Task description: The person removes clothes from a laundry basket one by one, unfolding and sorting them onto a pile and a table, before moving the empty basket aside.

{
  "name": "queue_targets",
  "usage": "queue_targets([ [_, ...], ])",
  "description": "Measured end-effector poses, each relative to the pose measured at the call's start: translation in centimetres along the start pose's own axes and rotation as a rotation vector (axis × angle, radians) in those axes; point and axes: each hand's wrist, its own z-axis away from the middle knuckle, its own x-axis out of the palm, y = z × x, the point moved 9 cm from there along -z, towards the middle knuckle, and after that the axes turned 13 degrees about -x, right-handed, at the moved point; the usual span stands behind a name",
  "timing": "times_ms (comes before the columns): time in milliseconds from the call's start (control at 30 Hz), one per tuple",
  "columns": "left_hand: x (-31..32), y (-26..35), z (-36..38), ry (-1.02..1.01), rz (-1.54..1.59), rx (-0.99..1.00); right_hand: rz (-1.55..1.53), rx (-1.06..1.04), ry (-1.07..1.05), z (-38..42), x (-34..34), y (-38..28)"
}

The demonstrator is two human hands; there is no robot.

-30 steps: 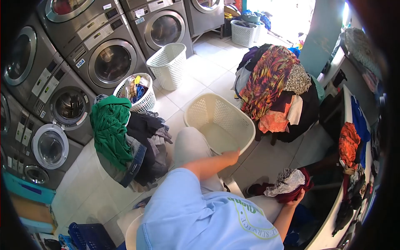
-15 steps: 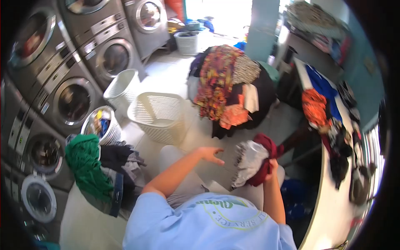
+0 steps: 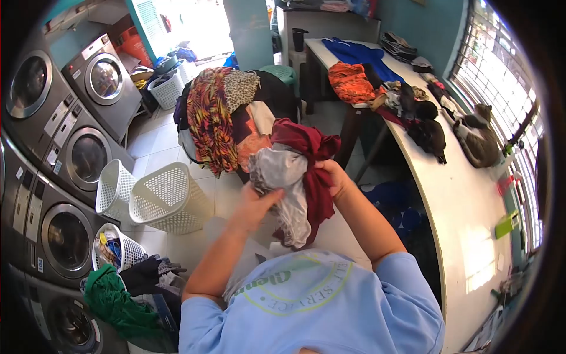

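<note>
A maroon garment (image 3: 321,194) and a light grey, satin-like garment (image 3: 286,171) are bunched together above my lap. Gripping the maroon cloth at its right side is my right hand (image 3: 333,177). My left hand (image 3: 259,203) is closed on the left edge of the grey garment, thumb in front and fingers partly hidden behind the cloth. Just beyond them rises a heap of laundry, with a multicoloured patterned cloth (image 3: 209,118), a leopard-print piece (image 3: 240,88) and a peach cloth (image 3: 253,153).
White laundry baskets (image 3: 168,197) stand left, before stacked front-loading machines (image 3: 68,236). Green clothing (image 3: 115,298) lies in a pile at lower left. The long white table (image 3: 454,224) on the right bears orange clothing (image 3: 351,82), blue cloth (image 3: 368,59), dark garments and a cat (image 3: 477,138).
My left hand has come across to the grey garment and closed on it. The bundle has risen away from my lap. The camera view has turned to the right.
</note>
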Motion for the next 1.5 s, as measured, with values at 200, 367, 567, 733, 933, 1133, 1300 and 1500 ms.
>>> queue_targets([
  [200,-10.9,6.6,2.0,0.432,0.384,0.291,0.348,-0.162,-0.102,1.2,2.3,-5.7],
  [367,-12.0,9.5,3.4,0.391,0.216,0.295,0.222,-0.19,-0.107,1.4,2.8,-7.7],
  [567,-12.2,8.8,1.9,0.359,-0.116,0.141,0.317,-0.222,-0.054,1.6,3.7,-8.6],
  [733,-9.1,8.4,0.7,0.234,-0.184,0.049,0.661,-0.233,0.19,5.9,1.6,-11.4],
  [933,-7.7,6.2,-0.4,0.022,0.236,-0.088,1.259,0.399,0.105,10.8,-7.1,-6.3],
  [1133,-3.9,4.4,-2.1,-0.058,0.448,-0.149,2.479,0.062,-0.029,10.4,-7.6,-4.5],
  [1300,1.5,2.1,-2.3,-0.105,0.491,-0.15,1.6,-0.61,-0.174,6.9,7.4,-0.8],
  [1500,2.9,2.4,-1.2,-0.092,0.151,-0.064,1.227,-0.612,-0.034,3.5,6.0,0.3],
])
